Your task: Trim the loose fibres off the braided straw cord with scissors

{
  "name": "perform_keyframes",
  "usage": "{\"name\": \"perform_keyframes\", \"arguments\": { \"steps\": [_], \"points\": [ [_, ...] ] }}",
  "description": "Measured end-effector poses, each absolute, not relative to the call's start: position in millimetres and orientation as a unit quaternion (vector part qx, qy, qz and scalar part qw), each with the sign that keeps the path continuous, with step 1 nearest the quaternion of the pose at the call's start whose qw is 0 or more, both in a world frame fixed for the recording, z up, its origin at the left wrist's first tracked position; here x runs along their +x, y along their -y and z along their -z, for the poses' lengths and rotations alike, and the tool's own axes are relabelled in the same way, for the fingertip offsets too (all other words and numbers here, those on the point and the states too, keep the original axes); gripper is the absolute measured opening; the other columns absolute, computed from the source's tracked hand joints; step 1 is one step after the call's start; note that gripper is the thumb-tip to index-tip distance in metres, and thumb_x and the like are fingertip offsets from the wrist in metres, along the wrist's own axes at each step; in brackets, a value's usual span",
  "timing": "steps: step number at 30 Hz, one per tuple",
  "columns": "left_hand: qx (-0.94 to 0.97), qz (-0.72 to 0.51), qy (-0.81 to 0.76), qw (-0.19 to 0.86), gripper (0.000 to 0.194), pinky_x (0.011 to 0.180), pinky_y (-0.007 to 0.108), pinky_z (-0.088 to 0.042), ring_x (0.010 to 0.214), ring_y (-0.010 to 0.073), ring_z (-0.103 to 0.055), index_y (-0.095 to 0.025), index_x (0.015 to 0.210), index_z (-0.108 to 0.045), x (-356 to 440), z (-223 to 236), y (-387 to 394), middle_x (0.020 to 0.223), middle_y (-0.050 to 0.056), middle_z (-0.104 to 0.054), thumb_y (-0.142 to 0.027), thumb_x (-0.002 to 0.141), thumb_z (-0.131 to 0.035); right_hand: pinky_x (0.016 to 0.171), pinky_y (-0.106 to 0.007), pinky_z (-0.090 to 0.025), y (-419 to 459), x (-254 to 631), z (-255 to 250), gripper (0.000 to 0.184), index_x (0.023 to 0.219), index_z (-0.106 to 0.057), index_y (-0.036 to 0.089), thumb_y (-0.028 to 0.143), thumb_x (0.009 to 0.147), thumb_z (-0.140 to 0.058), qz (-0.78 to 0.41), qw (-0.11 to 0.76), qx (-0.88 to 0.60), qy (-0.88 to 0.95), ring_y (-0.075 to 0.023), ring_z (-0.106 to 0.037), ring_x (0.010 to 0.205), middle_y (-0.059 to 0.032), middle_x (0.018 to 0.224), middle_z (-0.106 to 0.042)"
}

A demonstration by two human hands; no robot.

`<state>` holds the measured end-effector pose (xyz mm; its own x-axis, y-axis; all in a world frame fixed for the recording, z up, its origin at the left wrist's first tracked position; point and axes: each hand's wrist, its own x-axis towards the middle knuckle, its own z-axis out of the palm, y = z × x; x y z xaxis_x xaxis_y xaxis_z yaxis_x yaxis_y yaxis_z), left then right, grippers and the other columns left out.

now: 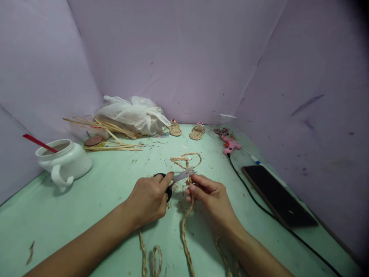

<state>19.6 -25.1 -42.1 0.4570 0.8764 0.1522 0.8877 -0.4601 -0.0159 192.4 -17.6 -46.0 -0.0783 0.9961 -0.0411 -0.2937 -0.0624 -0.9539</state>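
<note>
My left hand (151,198) is closed round the black handles of a pair of scissors (182,176). The blades point right and lie across a braided straw cord (186,227). Just right of the blades, my right hand (209,194) pinches the cord between thumb and fingers. Beyond the hands the cord's far part forms a loop on the table, with a small white piece on it. Its near part runs down toward the bottom edge, where more braided lengths lie, partly hidden by my arms. Whether the blades have cut into the cord I cannot tell.
Left stands a white mug (70,161) with a red stick. Behind are straw strips (121,130), a white plastic bag (135,115) and two small woven sandals (197,131). At right lie a pink glue gun (231,146), its black cable (253,200) and a phone (278,196).
</note>
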Motion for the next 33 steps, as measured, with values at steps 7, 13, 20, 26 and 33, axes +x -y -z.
{"name": "perform_keyframes", "arguments": {
  "steps": [7,13,20,26,33],
  "points": [
    [-0.859,0.122,0.496,-0.032,0.053,0.061,0.028,-0.045,0.069,0.0181,-0.059,-0.016,0.121,-0.043,19,41,24,0.080,0.006,-0.064,-0.008,0.069,-0.039,0.049,-0.027,-0.051,18,192,44,0.025,0.077,-0.072,0.017,0.022,0.052,-0.076,-0.633,0.535,-0.411,0.379,-0.0125,-0.057,0.053,0.0000,0.066,-0.062],
    [-0.752,0.324,0.540,-0.193,0.035,0.058,0.018,-0.040,0.058,0.0095,-0.052,-0.018,0.099,-0.057,19,39,20,0.069,-0.003,-0.061,-0.008,0.069,-0.042,0.058,-0.025,-0.051,17,193,42,0.028,0.081,-0.070,0.013,0.019,0.054,-0.076,-0.714,0.500,-0.383,0.307,-0.0095,-0.056,0.054,-0.0006,0.065,-0.062],
    [-0.740,0.316,0.549,-0.227,0.030,0.060,0.020,-0.040,0.060,0.0108,-0.051,-0.019,0.093,-0.058,19,43,19,0.070,-0.003,-0.060,-0.010,0.069,-0.043,0.068,-0.021,-0.050,13,199,42,0.019,0.084,-0.067,0.010,0.010,0.065,-0.068,-0.845,0.396,-0.278,0.228,-0.0061,-0.055,0.055,0.0003,0.066,-0.059],
    [-0.696,0.353,0.563,-0.272,0.047,0.056,0.021,-0.041,0.059,0.0110,-0.053,-0.018,0.114,-0.051,19,40,15,0.072,-0.001,-0.062,-0.011,0.068,-0.045,0.059,-0.018,-0.051,14,205,42,0.027,0.089,-0.064,0.005,0.005,0.063,-0.067,-0.892,0.310,-0.249,0.215,-0.0055,-0.056,0.053,-0.0006,0.067,-0.060],
    [-0.419,0.519,0.658,-0.349,0.080,0.038,0.015,-0.033,0.048,0.0094,-0.056,-0.015,0.134,-0.023,-17,30,-16,0.073,0.004,-0.066,-0.020,0.063,-0.058,0.045,-0.014,-0.048,13,206,37,0.020,0.074,-0.065,0.007,0.006,0.055,-0.071,-0.873,0.319,-0.286,0.234,-0.0049,-0.054,0.046,0.0003,0.061,-0.059]
  ]
}}
